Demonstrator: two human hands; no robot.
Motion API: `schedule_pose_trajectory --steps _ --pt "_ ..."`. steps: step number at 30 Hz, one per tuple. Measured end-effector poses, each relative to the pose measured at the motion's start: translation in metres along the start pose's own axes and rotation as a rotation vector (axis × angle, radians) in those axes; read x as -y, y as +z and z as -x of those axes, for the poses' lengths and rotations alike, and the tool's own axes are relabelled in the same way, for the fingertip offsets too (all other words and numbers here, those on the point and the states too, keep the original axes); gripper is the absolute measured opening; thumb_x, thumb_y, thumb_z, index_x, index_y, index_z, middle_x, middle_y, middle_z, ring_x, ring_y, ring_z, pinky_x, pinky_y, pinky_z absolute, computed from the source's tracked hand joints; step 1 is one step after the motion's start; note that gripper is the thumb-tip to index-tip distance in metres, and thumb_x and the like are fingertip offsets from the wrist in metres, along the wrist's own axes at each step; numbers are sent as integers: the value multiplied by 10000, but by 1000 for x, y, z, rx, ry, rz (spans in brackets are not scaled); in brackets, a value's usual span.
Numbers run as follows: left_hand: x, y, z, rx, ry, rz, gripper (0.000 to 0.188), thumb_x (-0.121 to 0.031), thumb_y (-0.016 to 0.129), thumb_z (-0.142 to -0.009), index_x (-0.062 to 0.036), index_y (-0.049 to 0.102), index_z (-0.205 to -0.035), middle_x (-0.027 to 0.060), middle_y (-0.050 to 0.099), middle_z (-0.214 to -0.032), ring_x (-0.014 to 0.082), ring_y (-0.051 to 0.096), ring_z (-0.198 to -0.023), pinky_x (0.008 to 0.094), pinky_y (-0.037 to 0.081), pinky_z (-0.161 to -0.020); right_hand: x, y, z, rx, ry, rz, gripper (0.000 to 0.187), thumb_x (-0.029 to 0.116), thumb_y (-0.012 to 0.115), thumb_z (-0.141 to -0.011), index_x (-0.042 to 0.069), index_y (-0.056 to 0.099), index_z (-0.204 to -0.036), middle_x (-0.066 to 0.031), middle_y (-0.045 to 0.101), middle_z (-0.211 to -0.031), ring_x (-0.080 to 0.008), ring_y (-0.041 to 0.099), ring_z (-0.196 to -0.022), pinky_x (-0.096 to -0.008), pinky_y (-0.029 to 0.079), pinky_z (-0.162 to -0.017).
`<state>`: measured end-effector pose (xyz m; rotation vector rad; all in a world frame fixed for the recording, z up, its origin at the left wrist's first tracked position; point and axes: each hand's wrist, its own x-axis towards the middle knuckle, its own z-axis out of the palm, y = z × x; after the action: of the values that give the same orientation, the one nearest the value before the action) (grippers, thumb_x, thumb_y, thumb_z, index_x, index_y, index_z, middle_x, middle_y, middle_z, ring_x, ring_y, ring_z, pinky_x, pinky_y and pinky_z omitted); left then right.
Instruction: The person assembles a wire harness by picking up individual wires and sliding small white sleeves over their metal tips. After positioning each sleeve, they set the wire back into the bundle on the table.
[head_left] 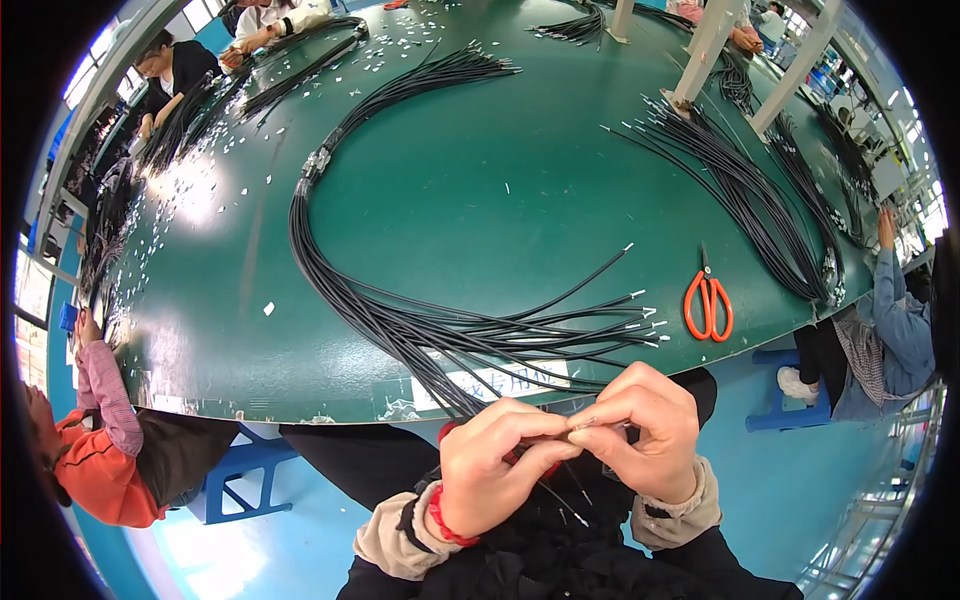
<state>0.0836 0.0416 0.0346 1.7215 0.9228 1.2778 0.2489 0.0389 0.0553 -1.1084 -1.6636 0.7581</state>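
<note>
My left hand (503,462) and my right hand (648,428) meet at the table's near edge, thumbs and forefingers pinched fingertip to fingertip. Below my left fingers a thin black cable (556,497) with a pale tip comes out over my lap; it seems to be held in that hand. Whatever sits between my right fingertips is too small and covered to make out. Just beyond, a curved bundle of black cables (345,290) lies on the table, its white-tipped ends fanned out near my hands. Orange-handled scissors (708,300) lie to the right.
The green table (440,190) carries another cable bundle (760,205) at right and white scraps (165,215) at left. Metal posts (705,55) rise from its far right. Co-workers sit around it, one in an orange top (110,465) at left, one in blue (890,340) at right.
</note>
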Motion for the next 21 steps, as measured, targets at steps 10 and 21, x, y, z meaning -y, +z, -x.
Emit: schedule_pose_trajectory --steps 10,21 --pt "13 15 6 -5 -202 366 120 91 639 -763 48 615 -872 106 616 -750 177 648 -653 236 519 -557 -13 -6 2 -48 -112 51 139 55 773 -644 46 685 -751 -42 580 -689 -111 537 -551 -216 391 -445" --pt "19 4 -4 207 -368 703 94 52 625 -798 79 596 -883 138 600 -782 251 662 -695 290 563 -581 -28 -6 -2 31 -51 -185 109 51 753 -677 40 657 -725 -47 566 -717 -102 519 -564 -230 389 -483"
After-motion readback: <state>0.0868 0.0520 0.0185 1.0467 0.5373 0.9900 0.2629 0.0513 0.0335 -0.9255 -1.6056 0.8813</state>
